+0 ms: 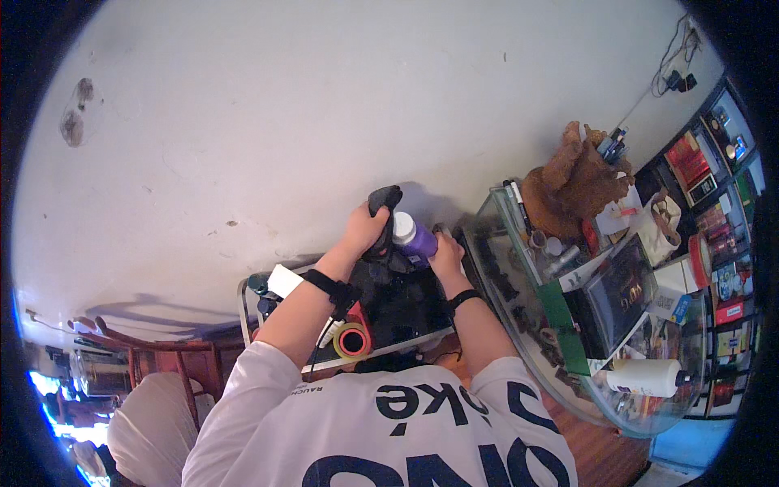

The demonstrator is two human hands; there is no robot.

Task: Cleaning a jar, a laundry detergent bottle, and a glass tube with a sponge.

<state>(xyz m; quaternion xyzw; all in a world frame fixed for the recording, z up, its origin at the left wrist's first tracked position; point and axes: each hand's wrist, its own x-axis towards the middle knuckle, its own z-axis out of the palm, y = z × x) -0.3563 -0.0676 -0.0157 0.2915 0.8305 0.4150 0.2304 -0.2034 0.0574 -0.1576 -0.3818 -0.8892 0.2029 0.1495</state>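
My left hand (364, 230) grips a bundled black fabric item (384, 201), raised above a small dark-topped table (389, 304) against the wall. In my right hand (447, 254) is a purple bottle (419, 245) with a white cap (403, 226), tilted so that the cap points up and to the left. The bottle's cap end is close beside the black fabric; whether they touch I cannot tell. Both wrists wear black bands. Part of the black fabric hangs below my left hand and blends into the dark tabletop.
A tape roll (338, 344) and a white paper-like piece (285, 281) lie at the table's left. To the right stands a glass display counter (517, 243) bearing a brown lumpy object (566, 189), a black box (611, 298) and a white bottle (645, 377). A wooden chair (182, 371) is at left.
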